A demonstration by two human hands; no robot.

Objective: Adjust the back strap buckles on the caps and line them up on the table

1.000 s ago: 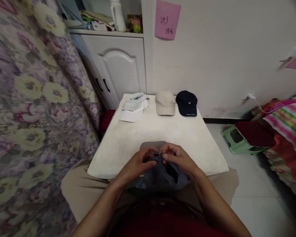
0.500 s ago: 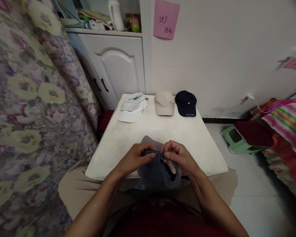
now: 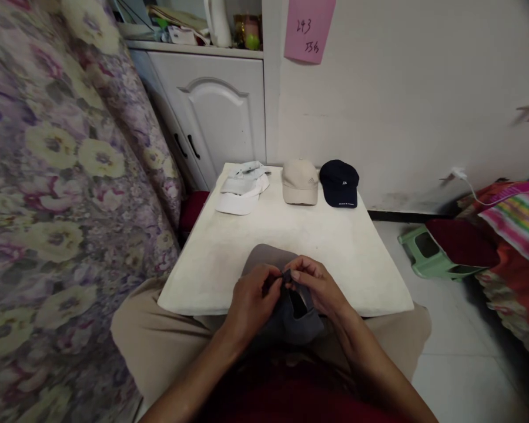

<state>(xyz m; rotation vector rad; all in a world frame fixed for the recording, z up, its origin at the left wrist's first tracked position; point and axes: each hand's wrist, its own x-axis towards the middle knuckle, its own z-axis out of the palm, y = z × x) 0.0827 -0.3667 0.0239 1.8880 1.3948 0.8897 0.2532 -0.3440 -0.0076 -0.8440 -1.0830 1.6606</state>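
A grey baseball cap (image 3: 302, 328) is held at the near edge of the table, its brim (image 3: 268, 255) pointing away from me over the tabletop. My left hand (image 3: 255, 296) pinches the strap at the cap's back opening. Close beside it, my right hand (image 3: 312, 282) pinches the strap's other part, the fingertips of both hands nearly touching. The fastening between them is too small to make out. Farther back stand a beige cap (image 3: 300, 182) and a navy cap (image 3: 339, 183). White caps (image 3: 242, 188) lie stacked to their left.
The caps rest on a cream-covered table (image 3: 203, 264) against the wall. A white cabinet (image 3: 220, 111) stands behind it, a floral curtain (image 3: 70, 235) hangs at left, and a green stool (image 3: 432, 258) with a dark red top is at right.
My left hand has moved in toward the right hand and turned, its fingers now closer together on the strap. The cap has shifted slightly. The whole view has swung a little to the left.
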